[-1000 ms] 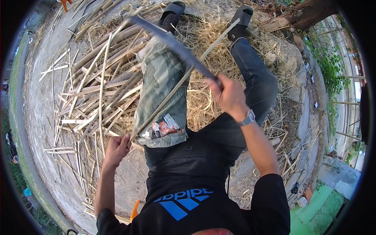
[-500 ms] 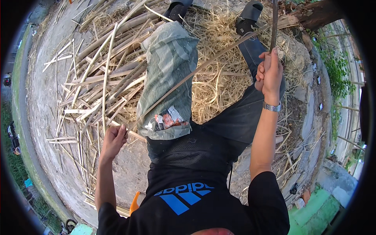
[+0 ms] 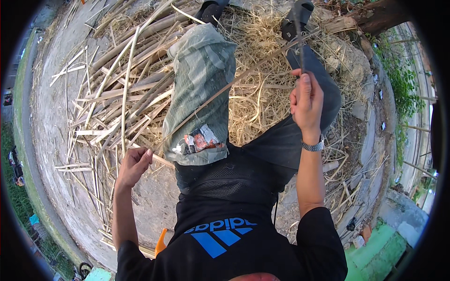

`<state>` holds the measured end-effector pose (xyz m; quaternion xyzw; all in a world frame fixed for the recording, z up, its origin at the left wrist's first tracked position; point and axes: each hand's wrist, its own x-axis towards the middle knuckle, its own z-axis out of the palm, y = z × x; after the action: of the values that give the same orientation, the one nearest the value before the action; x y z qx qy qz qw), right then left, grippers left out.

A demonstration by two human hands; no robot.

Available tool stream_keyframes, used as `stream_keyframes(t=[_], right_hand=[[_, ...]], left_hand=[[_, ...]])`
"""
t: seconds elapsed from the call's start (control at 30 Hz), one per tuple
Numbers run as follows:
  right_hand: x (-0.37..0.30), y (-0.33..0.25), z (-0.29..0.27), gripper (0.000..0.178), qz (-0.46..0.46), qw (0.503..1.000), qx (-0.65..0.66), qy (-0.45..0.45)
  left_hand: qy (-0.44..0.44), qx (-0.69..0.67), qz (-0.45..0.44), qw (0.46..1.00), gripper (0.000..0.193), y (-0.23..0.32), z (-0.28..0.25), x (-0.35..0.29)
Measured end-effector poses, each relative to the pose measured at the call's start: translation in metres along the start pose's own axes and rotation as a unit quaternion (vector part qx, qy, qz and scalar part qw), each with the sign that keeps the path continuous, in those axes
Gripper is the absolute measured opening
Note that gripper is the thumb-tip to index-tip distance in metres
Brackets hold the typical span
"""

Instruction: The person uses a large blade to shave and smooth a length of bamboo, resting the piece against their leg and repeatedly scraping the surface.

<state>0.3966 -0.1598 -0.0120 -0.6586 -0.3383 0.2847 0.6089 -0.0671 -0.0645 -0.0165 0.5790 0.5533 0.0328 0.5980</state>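
My left hand (image 3: 135, 167) is closed in a pinch on the near end of a long thin bamboo strip (image 3: 255, 66). The strip runs slantwise over a grey-green cloth (image 3: 201, 65) on my left leg, toward my right foot. My right hand (image 3: 308, 105) is wrapped round the handle of a long knife. Its narrow dark blade (image 3: 300, 44) points away from me and looks blurred. In this view the blade crosses the far part of the strip; whether they touch I cannot tell. My fingers hide most of the handle.
Split bamboo pieces (image 3: 126, 93) lie heaped on the ground at the left. Curly shavings (image 3: 258, 103) are piled between my legs. A thick log (image 3: 379, 16) lies at the far right. An orange object (image 3: 161, 242) shows beside my left hip.
My right hand has moved left and slightly toward me, bringing the knife blade inward over the strip's far part. My left hand and the strip have hardly shifted.
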Motion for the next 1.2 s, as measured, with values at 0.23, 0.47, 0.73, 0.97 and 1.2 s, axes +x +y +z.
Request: stream_keyframes(t=[0.23,0.47,0.73,0.97,1.2], right_hand=[[-0.059,0.004,0.051,0.042,-0.132,0.913,-0.326,-0.206],[-0.016,0.023,0.046,0.041,-0.188,0.892,-0.397,-0.109],[0.068,0.024,-0.014,0.047,-0.126,0.938,-0.320,0.040],[0.085,0.019,-0.025,0.059,-0.108,0.899,-0.423,-0.015],[0.137,0.038,-0.080,0.054,0.068,0.974,-0.130,0.174]], left_hand=[[-0.047,-0.148,-0.101,0.983,0.045,0.021,0.027,-0.004],[-0.068,-0.178,-0.101,0.977,0.046,0.013,0.022,-0.010],[-0.073,-0.157,-0.085,0.981,0.046,0.004,0.013,-0.004],[-0.080,-0.151,-0.100,0.980,0.044,0.009,0.004,-0.012],[-0.076,-0.140,-0.129,0.979,0.047,-0.011,-0.002,-0.010]])
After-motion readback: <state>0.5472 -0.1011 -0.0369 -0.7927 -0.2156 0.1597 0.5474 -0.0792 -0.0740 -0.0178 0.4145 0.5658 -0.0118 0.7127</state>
